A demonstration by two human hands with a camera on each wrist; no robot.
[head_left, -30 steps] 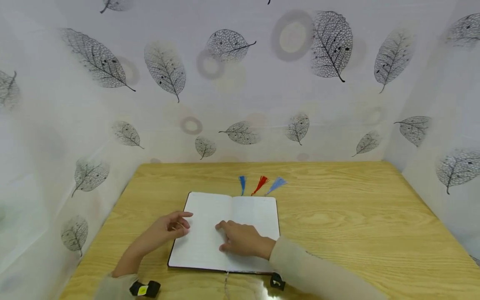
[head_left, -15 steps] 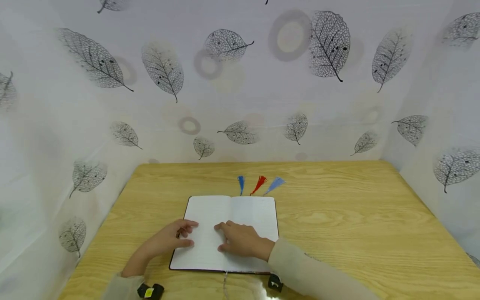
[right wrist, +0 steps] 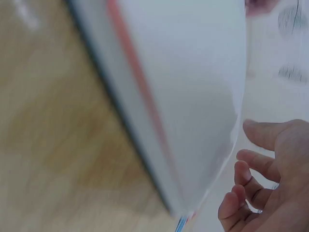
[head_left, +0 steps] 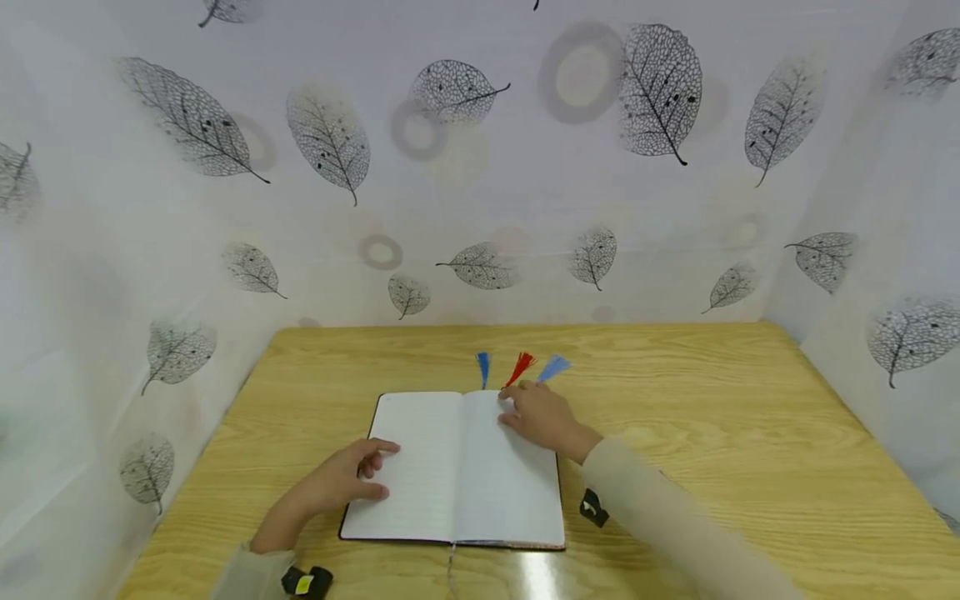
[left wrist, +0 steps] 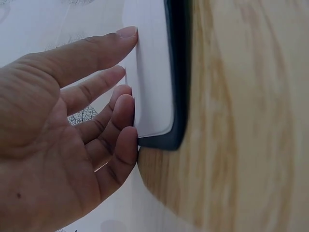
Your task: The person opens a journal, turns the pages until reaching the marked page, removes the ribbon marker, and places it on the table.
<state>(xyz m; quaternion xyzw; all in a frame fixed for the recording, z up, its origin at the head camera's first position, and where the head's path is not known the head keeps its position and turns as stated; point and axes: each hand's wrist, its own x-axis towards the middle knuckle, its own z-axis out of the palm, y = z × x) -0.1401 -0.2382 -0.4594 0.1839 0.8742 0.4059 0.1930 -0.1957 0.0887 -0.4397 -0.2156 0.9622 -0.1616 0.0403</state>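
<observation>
An open notebook (head_left: 420, 500) with white lined pages and a dark cover lies flat on the table. My left hand (head_left: 337, 479) is at its left edge, fingers and thumb extended over the left page; in the left wrist view the fingertips (left wrist: 126, 108) reach the page edge. At the upper part of the right page is my right hand (head_left: 543, 415), thumb and fingers apart in the right wrist view. Beyond the notebook's top edge show a blue tassel (head_left: 483, 367), a red tassel (head_left: 519, 368) and a light blue tassel (head_left: 553, 367). The right fingertips are close to the red one.
The wooden table (head_left: 712, 433) extends to both sides of the notebook. A thin ribbon (head_left: 452, 560) hangs from the notebook's lower edge. Pale cloth with leaf prints (head_left: 480, 167) encloses the table at the back and sides.
My right hand has moved from the middle of the notebook up and right to the top of the right page. My left hand has shifted slightly right and down onto the left page.
</observation>
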